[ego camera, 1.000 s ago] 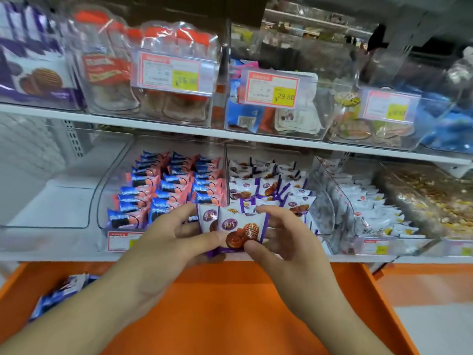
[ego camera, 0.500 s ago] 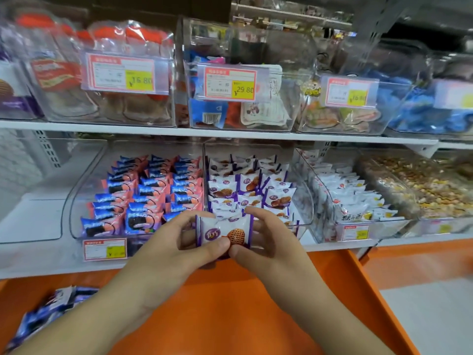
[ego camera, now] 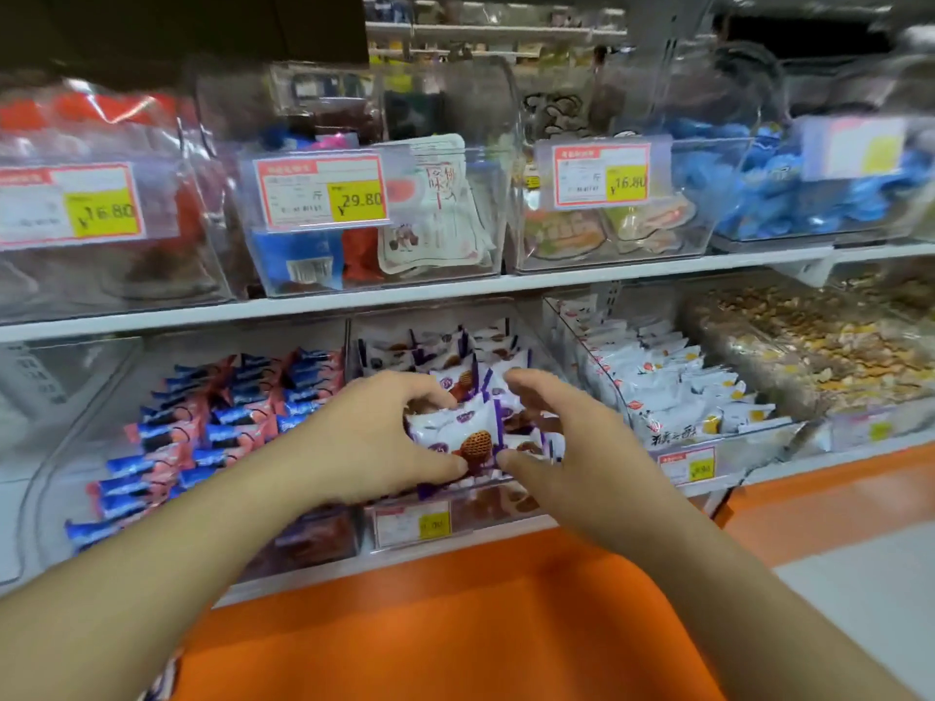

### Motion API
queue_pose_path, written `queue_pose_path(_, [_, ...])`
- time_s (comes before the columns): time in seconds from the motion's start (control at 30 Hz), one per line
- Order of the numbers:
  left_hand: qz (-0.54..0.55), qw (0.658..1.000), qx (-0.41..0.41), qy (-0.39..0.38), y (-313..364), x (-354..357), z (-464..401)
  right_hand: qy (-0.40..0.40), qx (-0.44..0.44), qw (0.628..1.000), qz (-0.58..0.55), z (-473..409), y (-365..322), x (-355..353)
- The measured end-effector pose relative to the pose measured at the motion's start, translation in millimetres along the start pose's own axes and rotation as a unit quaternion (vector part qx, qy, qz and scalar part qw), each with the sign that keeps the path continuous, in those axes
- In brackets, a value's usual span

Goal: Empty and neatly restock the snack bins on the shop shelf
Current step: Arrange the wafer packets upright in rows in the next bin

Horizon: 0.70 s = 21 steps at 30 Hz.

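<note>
Both hands over front of middle clear bin (ego camera: 511,480), lower shelf. Left hand (ego camera: 372,440): fingers curled, thumb tip pressed to lower-left edge of front white-and-purple snack packs (ego camera: 473,437), index arched over top of pack. Looks like a light pinch on the front pack. Right hand (ego camera: 566,437): fingers curved but spread wide, thumb tip touching the pack's lower-right edge, other fingers arched above packs behind; whether they touch, can't tell. Thumbs nearly meet at bin's front lip.

Front pack upright-ish, cookie pic facing out, sitting at bin front w/ more of same kind stacked behind to the back wall.

Bin to left: blue-and-pink packs (ego camera: 212,427) in rows. Bin to right: white packs (ego camera: 673,392). Far right: loose mixed snacks (ego camera: 819,346), blurry. Upper shelf bins carry price tags (ego camera: 321,194), one reads 29.80. Orange ledge (ego camera: 455,614) below the shelf, under forearms.
</note>
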<state>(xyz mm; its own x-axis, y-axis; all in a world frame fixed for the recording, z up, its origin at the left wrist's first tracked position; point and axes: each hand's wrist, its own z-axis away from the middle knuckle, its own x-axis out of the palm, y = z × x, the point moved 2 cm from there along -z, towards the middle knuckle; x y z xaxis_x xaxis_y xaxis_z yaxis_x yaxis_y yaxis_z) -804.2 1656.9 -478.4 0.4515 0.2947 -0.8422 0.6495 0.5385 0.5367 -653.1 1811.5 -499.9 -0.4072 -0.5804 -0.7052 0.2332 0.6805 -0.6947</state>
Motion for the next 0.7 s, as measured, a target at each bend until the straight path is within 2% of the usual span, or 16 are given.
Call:
queue_pose_path(0.1, [-0.033, 0.999, -0.017, 0.037, -1.3, 8.5, -34.4, 0.033, 0.023, 0.997, 0.063, -4.1, 24.7, -9.7])
queue_pose_path(0.2, [-0.065, 0.995, -0.025, 0.074, -7.9, 17.1, -64.0, 0.019, 0.030, 0.994, 0.102, -5.4, 41.2, -12.1])
queue_pose_path(0.4, [-0.105, 0.991, -0.027, 0.075, -20.1, 38.9, -91.4, 0.045, 0.024, 0.997, 0.056, -11.3, 62.6, -10.3])
queue_pose_path(0.57, [-0.214, 0.972, -0.022, 0.091, -28.5, 50.6, -100.4, 0.047, 0.033, 0.997, 0.041, -16.1, 70.3, -5.1])
queue_pose_path(0.7, [-0.218, 0.972, -0.035, 0.085, -33.8, 55.0, -107.2, 0.059, 0.033, 0.997, 0.046, -16.6, 71.0, -6.8])
